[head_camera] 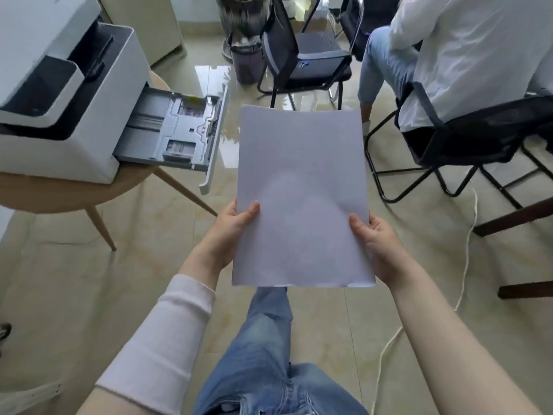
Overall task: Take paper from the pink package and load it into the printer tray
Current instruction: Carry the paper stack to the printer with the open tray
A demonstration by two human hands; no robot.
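A stack of white paper (302,193) hangs in front of me, held flat by both sides near its lower end. My left hand (232,232) grips the left edge, thumb on top. On the right edge, my right hand (378,244) grips the same way. The white printer (59,94) stands at the upper left on a round wooden table (71,190). Its grey paper tray (176,130) is pulled out toward the right and holds no paper. The paper is to the right of the tray, apart from it. The pink package is not in view.
A person in a white shirt sits on a black chair (466,142) at the upper right. Another black chair (302,58) and a dark bin (247,61) stand at the back. A white cable (466,250) runs across the floor on the right.
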